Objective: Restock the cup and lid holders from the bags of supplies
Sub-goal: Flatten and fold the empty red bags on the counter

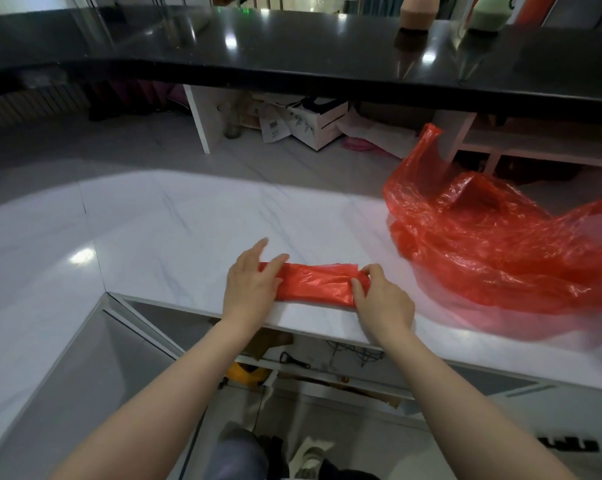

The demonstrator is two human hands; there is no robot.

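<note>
Folding up a red plastic bag [315, 283] right at the front edge of the white marble counter [175, 220], that's what I'm doing here. It's already flattened into a long narrow strip running left to right between my hands. My left hand [253, 285] is lying over the left end, fingers mostly straight and pressing the plastic flat, with a fingertip or two poking out past it onto the counter. My right hand [379, 296] is pinching the right end, thumb and fingers curled around the bunched-up edge. Off to the right, close by but not touching the strip as far as I can tell, a second red bag [493, 244] is sitting crumpled and puffed up, one handle sticking up in the air. Behind all that a glossy black upper counter [292, 53] is running across the back, with a tan rounded thing [418, 12] and a pale green one [487, 15] sitting on it, tops cut off by the frame. Under it I'm seeing a white box [322, 124] and some paper clutter.
</note>
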